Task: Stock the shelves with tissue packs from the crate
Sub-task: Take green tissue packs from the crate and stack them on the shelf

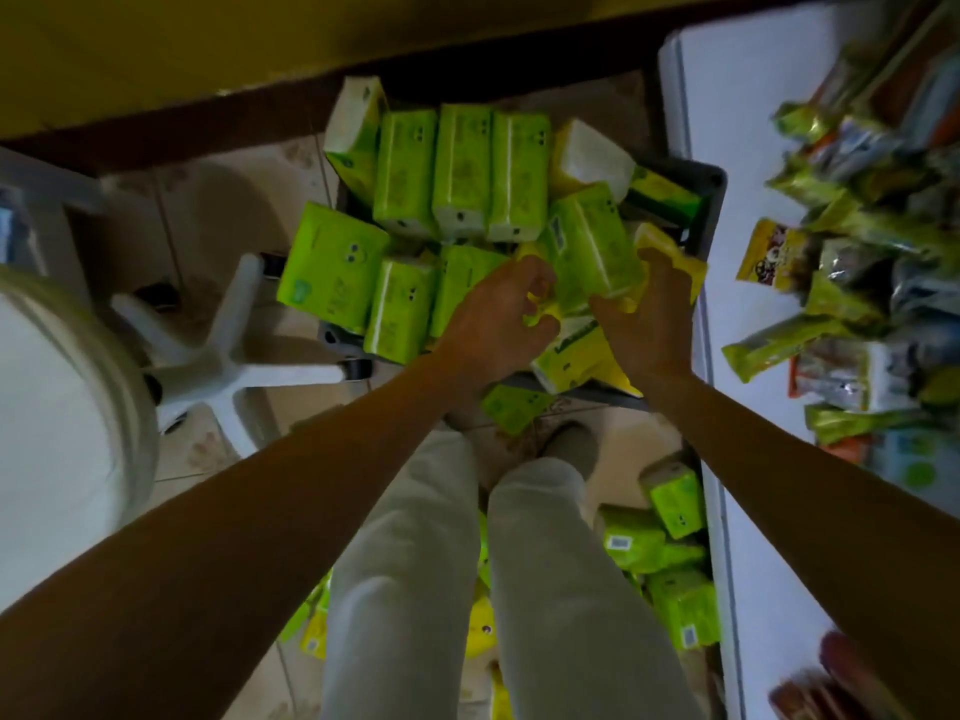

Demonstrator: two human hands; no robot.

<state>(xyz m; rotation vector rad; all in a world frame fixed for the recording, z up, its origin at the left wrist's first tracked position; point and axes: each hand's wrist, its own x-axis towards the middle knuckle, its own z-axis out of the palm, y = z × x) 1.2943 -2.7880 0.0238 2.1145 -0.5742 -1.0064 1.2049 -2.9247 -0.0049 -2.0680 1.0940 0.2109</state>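
A grey crate [710,200] on the floor is heaped with several green tissue packs [460,174], plus a few yellow ones. Both my hands are down in its near right corner. My left hand [493,324] curls its fingers round the near end of a tilted green tissue pack [592,246]. My right hand [649,314] grips the same pack from the right, its fingers also against a yellow pack [680,262]. Another yellow pack [576,356] lies under my wrists. More green packs [670,574] lie low on the right by my legs.
A white shelf [769,200] on the right carries several snack bags [831,314]. The white star base of a chair [234,356] stands on the tiled floor to the left, with a white rounded object [62,433] beyond it. A dark yellow-topped counter edge [208,59] runs behind the crate.
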